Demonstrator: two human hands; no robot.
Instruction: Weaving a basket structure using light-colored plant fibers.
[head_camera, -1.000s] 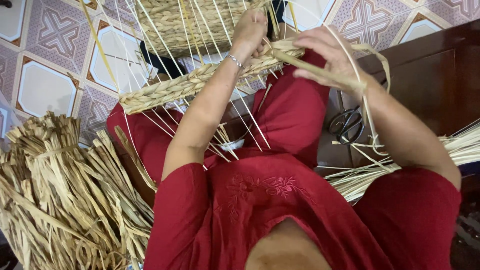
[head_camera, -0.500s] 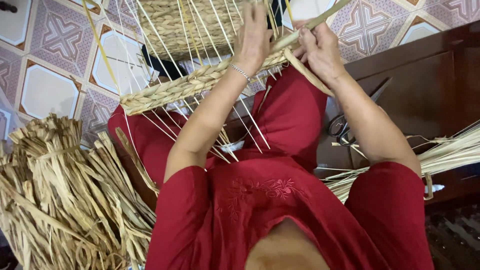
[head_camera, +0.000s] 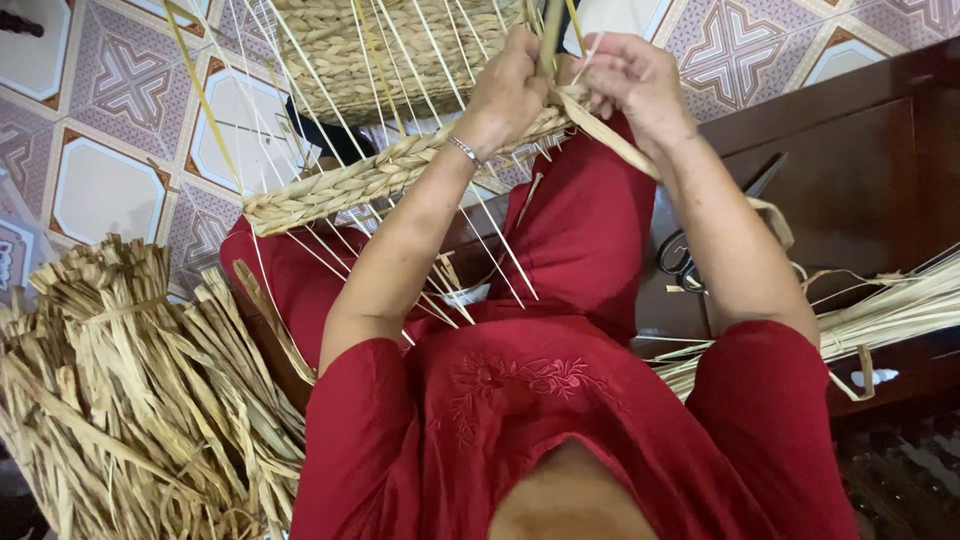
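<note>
Basket (head_camera: 400, 50) cut off above; left hand (head_camera: 510, 85), right hand (head_camera: 635, 80) pinching straw strand (head_camera: 620, 145).

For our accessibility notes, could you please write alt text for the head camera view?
A person in red works both hands, left hand and right hand, on the rim of a half-woven straw basket over their lap. Bundled dried straw lies left; scissors rest on a dark wooden bench right.

Two hands at work: left hand (head_camera: 512, 85), right hand (head_camera: 640, 85). One half-woven straw basket (head_camera: 400, 60). One thin bracelet (head_camera: 463, 152) on the left wrist. One pair of scissors (head_camera: 685, 255). Two heaps of dried straw: bundled straw pile (head_camera: 130, 400), loose straw sheaf (head_camera: 890, 310). One dark wooden bench (head_camera: 860, 190).
</note>
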